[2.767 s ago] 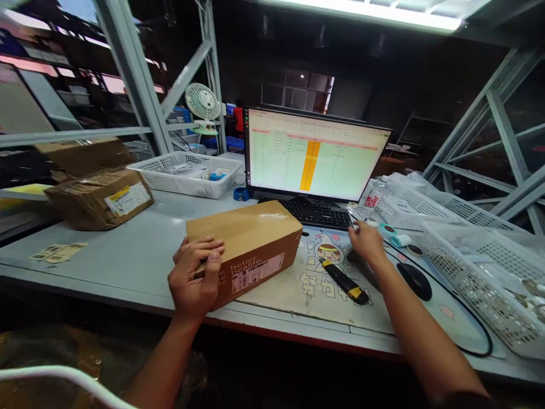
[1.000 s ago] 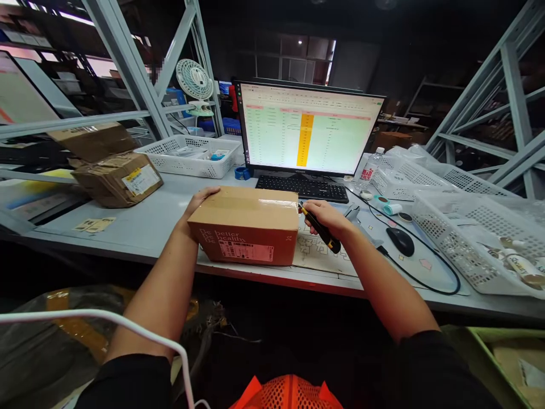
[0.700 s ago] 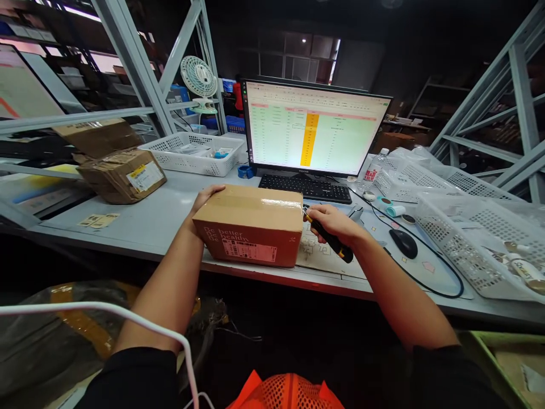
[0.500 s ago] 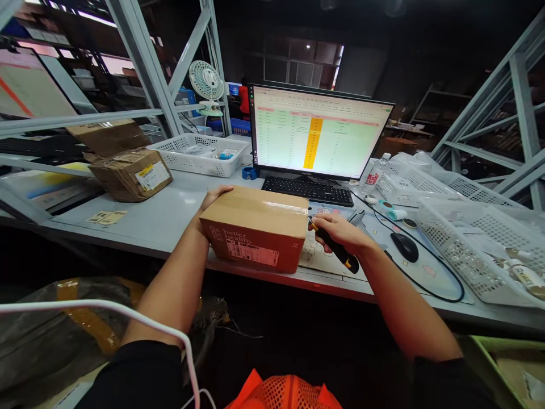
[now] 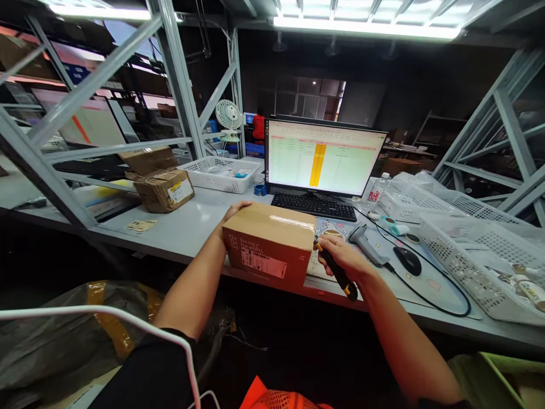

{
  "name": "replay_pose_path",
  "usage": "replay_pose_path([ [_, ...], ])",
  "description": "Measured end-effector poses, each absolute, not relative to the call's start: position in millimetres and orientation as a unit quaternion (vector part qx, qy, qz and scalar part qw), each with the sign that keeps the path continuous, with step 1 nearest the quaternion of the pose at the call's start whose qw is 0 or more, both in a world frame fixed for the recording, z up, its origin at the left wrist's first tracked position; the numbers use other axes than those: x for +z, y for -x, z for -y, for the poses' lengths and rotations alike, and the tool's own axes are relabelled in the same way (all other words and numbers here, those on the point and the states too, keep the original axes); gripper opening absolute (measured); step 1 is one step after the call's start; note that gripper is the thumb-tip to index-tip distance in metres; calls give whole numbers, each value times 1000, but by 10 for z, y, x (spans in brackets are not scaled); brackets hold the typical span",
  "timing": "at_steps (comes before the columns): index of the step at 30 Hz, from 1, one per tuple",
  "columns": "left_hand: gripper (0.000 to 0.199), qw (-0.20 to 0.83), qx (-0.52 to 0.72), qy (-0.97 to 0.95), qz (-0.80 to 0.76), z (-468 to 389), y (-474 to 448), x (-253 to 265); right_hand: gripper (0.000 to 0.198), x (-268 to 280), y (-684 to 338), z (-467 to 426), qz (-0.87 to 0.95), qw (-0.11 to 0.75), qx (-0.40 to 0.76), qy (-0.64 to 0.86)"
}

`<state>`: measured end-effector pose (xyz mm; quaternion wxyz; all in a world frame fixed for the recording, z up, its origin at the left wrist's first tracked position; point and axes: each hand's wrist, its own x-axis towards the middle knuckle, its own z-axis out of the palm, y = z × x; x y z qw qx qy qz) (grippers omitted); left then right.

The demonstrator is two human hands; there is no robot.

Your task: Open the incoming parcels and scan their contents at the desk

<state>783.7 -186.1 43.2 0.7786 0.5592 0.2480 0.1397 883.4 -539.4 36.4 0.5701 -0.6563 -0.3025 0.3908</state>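
Observation:
A taped cardboard box [image 5: 266, 241] with printed lettering and a white label stands at the table's front edge. My left hand [image 5: 233, 215] holds its left end, the fingers partly hidden behind the box. In my closed right hand [image 5: 338, 255] is a black and yellow utility knife [image 5: 337, 275]. Its tip is at the right end of the box, just below the top edge; the blade itself is hard to make out. Beside my right hand lies a grey barcode scanner [image 5: 368, 245].
A keyboard [image 5: 313, 207] and monitor [image 5: 326, 156] stand behind the box. To the right are a mouse [image 5: 407, 260], its cable and white baskets [image 5: 477, 272]. An opened carton [image 5: 159, 190] and another white basket [image 5: 221, 183] sit to the left. A white cable [image 5: 140, 324] crosses the lower left.
The camera has tilted up, so the scene sits lower and ceiling lights show. My left hand stays on the box. The knife remains at the box's right end, and more of the scanner is visible.

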Motion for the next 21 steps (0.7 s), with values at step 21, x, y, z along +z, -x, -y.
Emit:
replay_pose_path([
  [21,69,326,563,-678,-342,3573,-7084,-488,49,-737,-8637,6095,117,725,305,606],
])
